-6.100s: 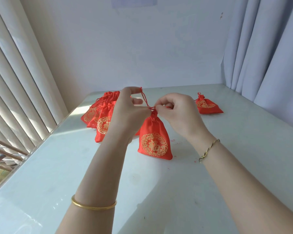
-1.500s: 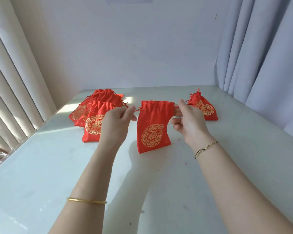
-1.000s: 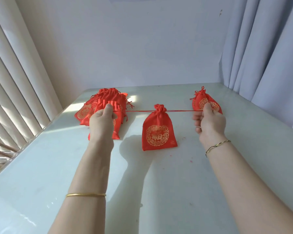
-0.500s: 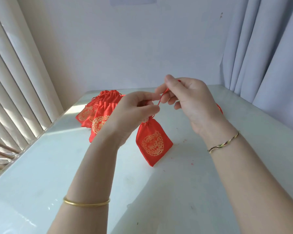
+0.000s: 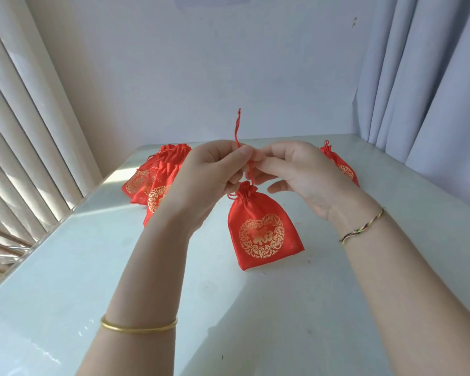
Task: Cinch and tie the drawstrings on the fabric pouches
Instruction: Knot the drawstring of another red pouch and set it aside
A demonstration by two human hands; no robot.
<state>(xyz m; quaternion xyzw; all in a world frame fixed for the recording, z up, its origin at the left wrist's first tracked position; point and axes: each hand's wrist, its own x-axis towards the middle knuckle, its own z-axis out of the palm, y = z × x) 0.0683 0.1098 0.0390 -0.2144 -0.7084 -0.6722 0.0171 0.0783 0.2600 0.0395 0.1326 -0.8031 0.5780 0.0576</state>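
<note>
Having pulled wide apart a second ago, cinching the pouch (image 5: 261,229) shut, the left hand (image 5: 209,180) and right hand (image 5: 305,180) now meet just above it, each grip pinching the drawstring (image 5: 237,131); cinching looks done, knotting begins.

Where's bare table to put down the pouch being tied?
Bare table lies between the forearms, along the blinds at left, and right of the lone pouch toward the curtain. Crowded: the pouch pile far left, and the middle, where left hand and right hand pinch the drawstring.
</note>
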